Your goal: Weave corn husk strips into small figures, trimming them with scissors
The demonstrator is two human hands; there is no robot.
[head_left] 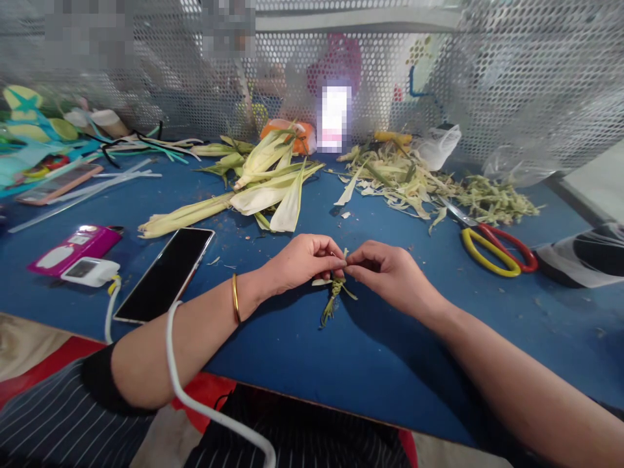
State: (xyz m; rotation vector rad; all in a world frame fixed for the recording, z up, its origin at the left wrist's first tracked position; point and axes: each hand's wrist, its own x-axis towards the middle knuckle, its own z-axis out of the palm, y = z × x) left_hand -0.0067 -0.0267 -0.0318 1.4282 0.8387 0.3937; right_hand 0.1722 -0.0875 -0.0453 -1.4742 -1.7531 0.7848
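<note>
My left hand and my right hand meet over the middle of the blue table, fingertips pinched almost together. Between them is a small braided piece of green corn husk, its frayed tail hanging toward me. Pale husk ends poke out at its sides and top. Both hands are closed on its upper end; the fingers hide the exact grip. A gold bangle circles my left wrist. Beyond my hands lies a bunch of pale corn husks with long stalks.
Husk scraps are heaped at the back right, near scissors with yellow and red handles. A dark phone lies left of my forearm, crossed by a white cable. A perforated metal screen stands along the back.
</note>
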